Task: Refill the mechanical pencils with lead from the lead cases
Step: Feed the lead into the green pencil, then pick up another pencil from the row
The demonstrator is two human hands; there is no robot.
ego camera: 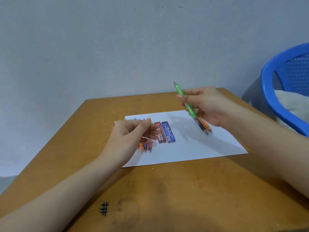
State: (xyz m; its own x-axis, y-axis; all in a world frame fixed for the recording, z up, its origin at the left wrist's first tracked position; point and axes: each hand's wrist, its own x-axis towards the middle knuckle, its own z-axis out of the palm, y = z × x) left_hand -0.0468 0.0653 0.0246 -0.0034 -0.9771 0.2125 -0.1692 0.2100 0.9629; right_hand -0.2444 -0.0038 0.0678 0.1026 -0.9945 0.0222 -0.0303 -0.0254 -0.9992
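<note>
My right hand (205,106) grips a green mechanical pencil (184,101) above the white paper (192,148), tip pointing down and toward me. Under it lies an orange pencil (205,125) with another dark-tipped one beside it. My left hand (132,134) hovers with curled fingers over several pencils (145,147) at the paper's left side; only their tips show, and whether it holds one I cannot tell. A red lead case (160,132) and a blue lead case (168,131) lie side by side between my hands.
The wooden table (167,190) stands against a pale wall, with a dark hash mark (104,209) drawn near its front. A blue plastic chair (284,91) with a light cloth on it stands at the right.
</note>
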